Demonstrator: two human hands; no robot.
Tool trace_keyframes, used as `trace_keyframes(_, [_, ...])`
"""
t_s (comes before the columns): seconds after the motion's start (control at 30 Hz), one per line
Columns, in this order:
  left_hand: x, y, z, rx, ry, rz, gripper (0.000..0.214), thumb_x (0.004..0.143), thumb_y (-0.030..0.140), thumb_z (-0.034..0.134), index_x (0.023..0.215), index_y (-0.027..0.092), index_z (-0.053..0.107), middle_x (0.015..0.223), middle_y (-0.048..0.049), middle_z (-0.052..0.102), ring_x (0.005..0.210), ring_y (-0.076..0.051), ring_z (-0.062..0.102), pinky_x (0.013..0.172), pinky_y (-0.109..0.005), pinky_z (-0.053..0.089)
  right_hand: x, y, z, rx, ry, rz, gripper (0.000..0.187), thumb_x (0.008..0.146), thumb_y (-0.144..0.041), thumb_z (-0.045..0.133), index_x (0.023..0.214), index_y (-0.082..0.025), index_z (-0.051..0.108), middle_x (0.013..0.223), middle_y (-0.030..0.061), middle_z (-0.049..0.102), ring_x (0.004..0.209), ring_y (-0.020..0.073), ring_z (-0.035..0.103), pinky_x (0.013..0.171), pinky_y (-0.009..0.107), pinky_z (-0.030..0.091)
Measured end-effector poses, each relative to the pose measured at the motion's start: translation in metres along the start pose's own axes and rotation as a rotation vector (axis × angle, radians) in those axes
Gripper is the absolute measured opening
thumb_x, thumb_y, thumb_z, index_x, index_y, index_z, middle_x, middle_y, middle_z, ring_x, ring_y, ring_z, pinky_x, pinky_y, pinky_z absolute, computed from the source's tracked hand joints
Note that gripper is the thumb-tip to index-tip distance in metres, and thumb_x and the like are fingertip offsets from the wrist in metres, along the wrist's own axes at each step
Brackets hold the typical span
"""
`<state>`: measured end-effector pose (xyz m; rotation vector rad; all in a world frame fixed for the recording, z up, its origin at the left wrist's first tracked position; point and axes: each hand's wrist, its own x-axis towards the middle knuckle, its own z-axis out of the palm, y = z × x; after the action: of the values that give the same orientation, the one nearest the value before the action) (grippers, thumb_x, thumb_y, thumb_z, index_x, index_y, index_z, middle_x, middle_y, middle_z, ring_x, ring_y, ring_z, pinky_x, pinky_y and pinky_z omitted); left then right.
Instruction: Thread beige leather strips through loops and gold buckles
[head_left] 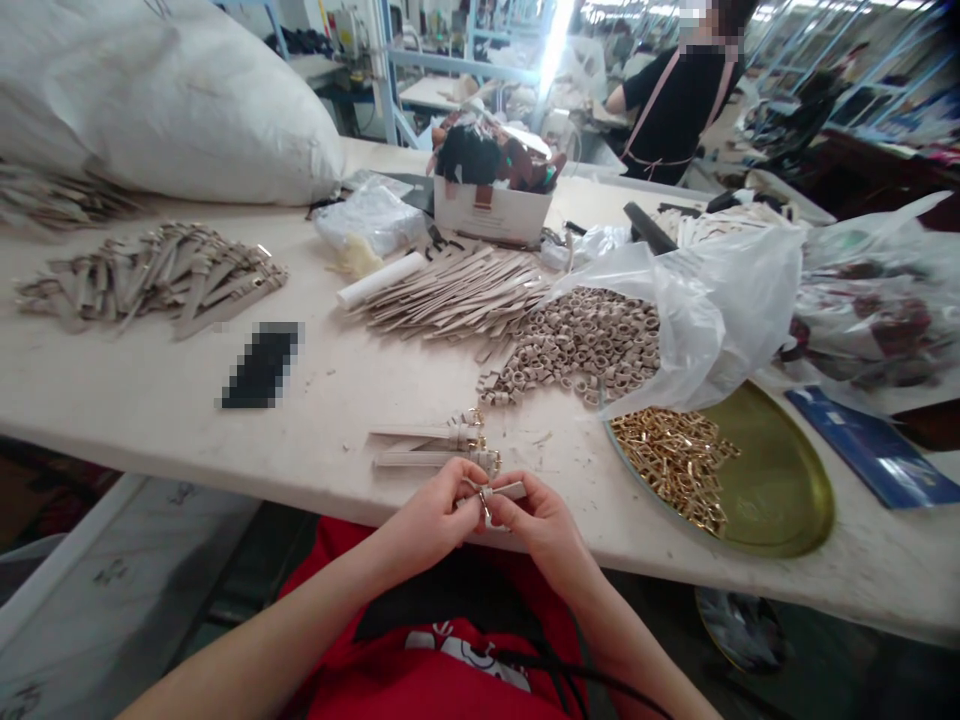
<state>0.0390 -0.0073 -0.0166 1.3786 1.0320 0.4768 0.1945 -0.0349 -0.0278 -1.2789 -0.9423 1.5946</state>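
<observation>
The left hand [439, 508] and right hand [544, 515] hide part of the pale strap [510, 491]; its shiny bit [485, 503] is too small to make out. Squares blur a dark thing [261, 366]. The left edge cuts the big white sack [180, 100]. A bag [712, 310] hides some of the tray [787, 480].

Wearer's hands, two, lower centre: left hand [435, 515], right hand [541, 515]; held strap [511, 491], one; strap heaps, four: far-left heap [64, 200], left heap [157, 275], central heap [457, 292], small lower-centre heap [416, 460]; loop heap [592, 335], one, right of centre, pieces too many to count; gold buckle heap [675, 460], one, right, likewise uncountable; oval tray [787, 490], one, right; white sack [187, 90], one, upper left; white box [491, 213], one, upper centre; blue packet [874, 450], one, far right; co-worker [675, 110], one, upper right.
</observation>
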Motion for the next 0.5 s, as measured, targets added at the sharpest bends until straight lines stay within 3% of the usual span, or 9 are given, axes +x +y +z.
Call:
trace_keyframes(0.13, [0.001, 0.0, 0.0, -0.044, -0.018, -0.012, 0.014, 0.081, 0.026, 0.044, 0.092, 0.018, 0.039, 0.066, 0.003, 0.055, 0.053, -0.009, 0.049, 0.044, -0.017, 0.036, -0.005, 0.002, -0.001, 0.198, -0.071, -0.013, 0.039, 0.08, -0.052, 0.045, 0.08, -0.016, 0.06, 0.068, 0.0017, 0.06, 0.063, 0.0134, 0.053, 0.065, 0.029, 0.041])
trace_keyframes(0.3, [-0.001, -0.003, 0.002, -0.06, -0.01, -0.025, 0.02, 0.08, 0.034, 0.048, 0.09, 0.019, 0.038, 0.068, 0.0025, 0.057, 0.059, -0.011, 0.054, 0.047, -0.019, 0.041, -0.004, 0.014, 0.001, 0.297, -0.047, 0.055, 0.018, 0.075, -0.035, 0.061, 0.075, -0.019, 0.054, 0.064, -0.0039, 0.055, 0.059, 0.0093, 0.048, 0.061, 0.023, 0.037])
trace_keyframes(0.4, [-0.002, -0.004, 0.002, 0.1, 0.049, -0.032, 0.02, 0.08, 0.036, 0.048, 0.088, 0.019, 0.042, 0.07, 0.0021, 0.057, 0.061, -0.012, 0.054, 0.05, -0.021, 0.041, -0.005, 0.022, 0.003, 0.297, -0.118, 0.129, 0.022, 0.076, -0.037, 0.06, 0.086, -0.018, 0.055, 0.066, -0.0036, 0.054, 0.059, 0.0084, 0.046, 0.059, 0.021, 0.035])
trace_keyframes(0.5, [-0.004, -0.003, 0.001, 0.34, 0.1, -0.022, 0.015, 0.079, 0.033, 0.049, 0.083, 0.019, 0.048, 0.072, 0.0016, 0.058, 0.064, -0.013, 0.053, 0.055, -0.023, 0.038, -0.006, 0.026, 0.003, 0.338, -0.201, 0.219, 0.026, 0.074, -0.039, 0.062, 0.082, -0.015, 0.057, 0.061, -0.0032, 0.051, 0.055, 0.0074, 0.042, 0.055, 0.02, 0.033])
